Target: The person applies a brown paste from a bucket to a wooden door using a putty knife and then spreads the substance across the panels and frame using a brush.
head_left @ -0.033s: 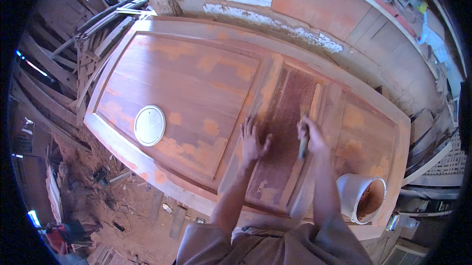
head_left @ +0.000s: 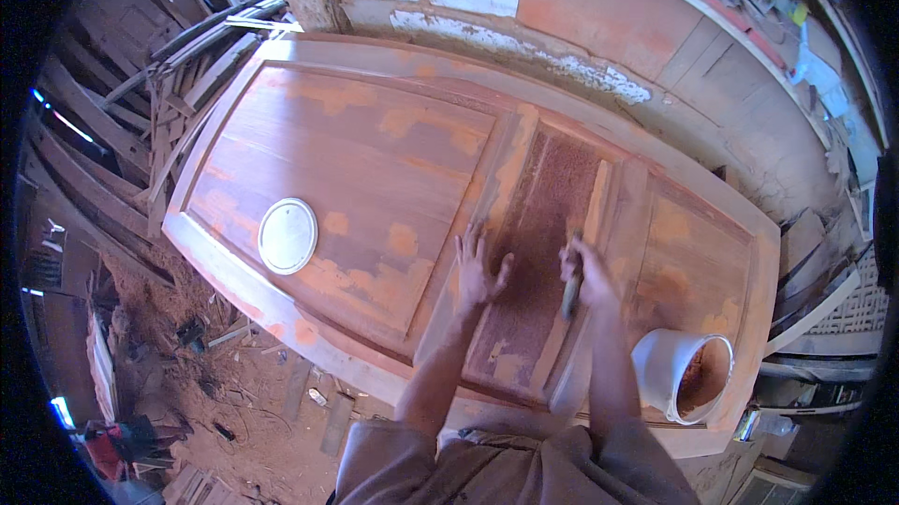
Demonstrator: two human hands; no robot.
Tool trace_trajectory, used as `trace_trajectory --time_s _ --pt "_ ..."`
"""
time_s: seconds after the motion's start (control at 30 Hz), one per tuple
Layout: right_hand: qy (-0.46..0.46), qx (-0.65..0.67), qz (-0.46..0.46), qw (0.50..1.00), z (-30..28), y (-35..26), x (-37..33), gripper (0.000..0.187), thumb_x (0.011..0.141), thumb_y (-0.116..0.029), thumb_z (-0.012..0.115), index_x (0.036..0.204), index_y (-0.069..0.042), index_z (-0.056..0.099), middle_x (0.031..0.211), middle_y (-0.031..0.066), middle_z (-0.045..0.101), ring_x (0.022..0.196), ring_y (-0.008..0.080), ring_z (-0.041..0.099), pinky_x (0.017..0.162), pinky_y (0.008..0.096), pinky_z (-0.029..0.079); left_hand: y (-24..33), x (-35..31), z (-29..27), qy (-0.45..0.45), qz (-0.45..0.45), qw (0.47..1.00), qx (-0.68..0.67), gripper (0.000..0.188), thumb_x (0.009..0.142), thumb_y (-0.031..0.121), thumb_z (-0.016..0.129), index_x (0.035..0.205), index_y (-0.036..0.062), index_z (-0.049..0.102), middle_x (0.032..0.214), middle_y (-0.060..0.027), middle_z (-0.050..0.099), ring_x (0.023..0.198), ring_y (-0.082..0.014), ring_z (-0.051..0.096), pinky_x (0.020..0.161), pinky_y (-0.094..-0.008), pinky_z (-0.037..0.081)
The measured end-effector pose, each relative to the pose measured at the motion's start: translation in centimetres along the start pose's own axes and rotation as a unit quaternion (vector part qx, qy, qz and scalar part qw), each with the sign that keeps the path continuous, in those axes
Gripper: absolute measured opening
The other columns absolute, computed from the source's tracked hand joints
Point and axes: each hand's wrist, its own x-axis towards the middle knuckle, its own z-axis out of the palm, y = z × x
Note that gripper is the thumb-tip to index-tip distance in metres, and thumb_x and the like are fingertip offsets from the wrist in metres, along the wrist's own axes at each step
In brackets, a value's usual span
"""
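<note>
A large wooden door [head_left: 375, 158] with recessed panels lies flat in front of me, blotched with orange filler. My left hand [head_left: 479, 275] rests with fingers spread on the frame strip beside the narrow middle panel [head_left: 557, 182], which looks coated in reddish-brown dust. Closed in my right hand [head_left: 592, 275] is a slim hand tool [head_left: 569, 299] with a dark greenish handle, over that panel's right edge molding. Blur and my fingers hide its working end, so its exact kind is unclear. To the right of my right forearm, a white bucket [head_left: 654, 369] holds reddish-brown material.
A round white lid [head_left: 287, 236] lies on the large left panel. Scrap wood [head_left: 192, 93] is piled beyond the door's left end. A wall [head_left: 599, 8] runs along the far side, with a cluttered shelf [head_left: 749, 27] at upper right. Debris covers the ground [head_left: 253, 411] at lower left.
My right hand and its tool have shifted slightly toward me and to the left. My left hand stays at nearly the same spot.
</note>
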Motion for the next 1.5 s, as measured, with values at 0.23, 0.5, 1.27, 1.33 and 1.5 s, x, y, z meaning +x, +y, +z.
trace_trajectory --time_s 0.23,0.5,1.27,1.33,1.5 --pt "0.043 -0.036 -0.063 0.996 -0.9 9.5 -13.7 0.017 0.096 -0.015 0.054 0.108 -0.005 0.060 0.089 0.0055 0.062 0.069 0.0165 0.061 0.062 0.0359 0.055 7.3 -13.3 -7.3 -0.126 0.103 0.982 -0.095 0.068 0.083 0.014 0.072 0.141 0.0009 0.039 0.146 -0.0254 0.039 0.137 -0.0445 0.037 0.111 -0.0508 0.036" --pt "-0.061 -0.194 -0.041 0.978 3.7 14.8 -22.7 0.015 0.095 -0.018 0.066 0.104 -0.009 0.057 0.098 0.0060 0.065 0.085 0.0150 0.064 0.070 0.0290 0.052 12.4 -26.6 -14.9 -0.080 0.170 0.982 -0.010 0.059 0.077 0.019 0.079 0.132 0.0198 0.058 0.148 -0.0240 0.037 0.135 -0.0440 0.040 0.109 -0.0520 0.038" --pt "-0.070 -0.278 -0.299 0.910 12.2 23.4 -18.0 0.038 0.093 -0.025 0.062 0.126 -0.006 0.054 0.108 0.0077 0.061 0.092 0.0231 0.062 0.086 0.0351 0.053 7.5 -17.3 -25.8 -0.099 0.299 0.936 -0.157 0.050 0.076 0.012 0.080 0.120 -0.0004 0.061 0.125 -0.0199 0.057 0.120 -0.0384 0.052 0.101 -0.0500 0.044" --pt "0.051 -0.259 -0.315 0.912 14.1 21.3 -15.3 0.038 0.098 -0.028 0.059 0.129 -0.007 0.052 0.102 0.0052 0.060 0.083 0.0188 0.062 0.081 0.0332 0.054 2.9 -13.8 -27.6 -0.079 0.264 0.942 -0.193 0.046 0.078 0.012 0.079 0.119 0.0002 0.061 0.123 -0.0176 0.058 0.118 -0.0386 0.054 0.100 -0.0487 0.046" --pt "0.260 -0.126 -0.315 0.904 17.7 15.3 -8.5 0.042 0.100 -0.034 0.059 0.130 -0.006 0.052 0.101 0.0067 0.064 0.085 0.0178 0.065 0.080 0.0325 0.057 -15.4 -4.6 -28.4 -0.034 -0.002 0.994 -0.102 0.049 0.082 0.004 0.071 0.128 0.0002 0.053 0.129 -0.0190 0.055 0.124 -0.0365 0.051 0.107 -0.0460 0.040"
